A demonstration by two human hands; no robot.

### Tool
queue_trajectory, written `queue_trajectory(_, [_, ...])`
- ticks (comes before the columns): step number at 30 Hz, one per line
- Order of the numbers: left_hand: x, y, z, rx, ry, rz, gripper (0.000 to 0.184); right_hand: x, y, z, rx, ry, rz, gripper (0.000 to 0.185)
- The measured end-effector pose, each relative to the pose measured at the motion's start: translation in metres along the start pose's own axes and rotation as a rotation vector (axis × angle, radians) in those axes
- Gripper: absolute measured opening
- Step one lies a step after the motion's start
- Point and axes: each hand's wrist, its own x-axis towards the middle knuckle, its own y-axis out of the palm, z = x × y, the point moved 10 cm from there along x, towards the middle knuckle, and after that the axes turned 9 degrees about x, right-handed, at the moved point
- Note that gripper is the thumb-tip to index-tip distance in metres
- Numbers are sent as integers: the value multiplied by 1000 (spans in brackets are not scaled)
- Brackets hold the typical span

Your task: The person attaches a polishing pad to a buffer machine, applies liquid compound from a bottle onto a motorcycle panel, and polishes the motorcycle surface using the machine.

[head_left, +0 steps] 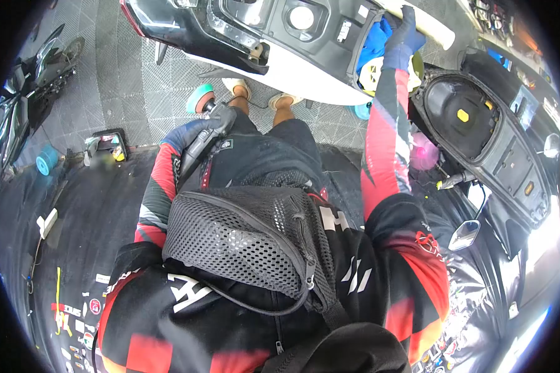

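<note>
My left hand (191, 133), in a dark blue glove, is closed around the body of a power polisher (213, 122). The polisher's round pad (200, 98), green and reddish, faces up and away beside my leg. My right hand (403, 45), gloved in blue too, reaches to the end of the scooter body (305, 78), by a cream-coloured panel (432, 28). Its fingers look stretched out and apart, with nothing visible in them. Right by it lie a blue cloth (374, 46) and a pale yellow round item (371, 74) whose kind I cannot make out.
A second scooter with an open under-seat compartment (457, 115) stands at right, its mirror (465, 235) low near my elbow. Another motorcycle (28, 102) is at far left. A blue roll (46, 161) and a small tray (106, 146) lie on the floor. A mesh bag (236, 239) hangs across my chest.
</note>
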Motion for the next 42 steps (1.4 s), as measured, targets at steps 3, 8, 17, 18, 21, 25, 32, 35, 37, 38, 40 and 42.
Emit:
queue_trajectory(3, [6,-1,2,-12,34,-5,41,-18,22,-1,325,10,175,30])
queue_trajectory(8, [2,13,-6,-77,137,46,41,-51,45,10,465,102,90,37])
queue_trajectory(17, [5,18,5,-89,107,26,39,-45,101,13,-207,-122,201,46])
queue_trajectory(18, [3,15,10,-128,128,-17,39,-39,98,11,-143,-58,197,43])
queue_trajectory(21, [2,21,15,-27,78,17,41,-2,68,-8,-193,-44,131,51])
queue_trajectory(25, [9,11,33,-20,70,-160,47,35,34,-6,-316,-13,112,52])
queue_trajectory(32, [11,51,39,-120,85,-259,42,96,-30,-18,-244,3,56,55])
queue_trajectory(35, [9,97,40,-189,43,-309,42,122,-60,-46,-219,39,58,56])
queue_trajectory(37, [23,115,44,-188,-4,-312,43,125,-76,-37,-191,73,44,54])
queue_trajectory(38, [34,122,45,-189,31,-309,44,131,-82,-42,-182,87,36,54])
queue_trajectory(40, [45,152,29,-180,125,-327,44,142,-96,-62,-121,160,64,50])
queue_trajectory(42, [59,163,35,-193,93,-335,44,145,-112,-79,182,326,26,47])
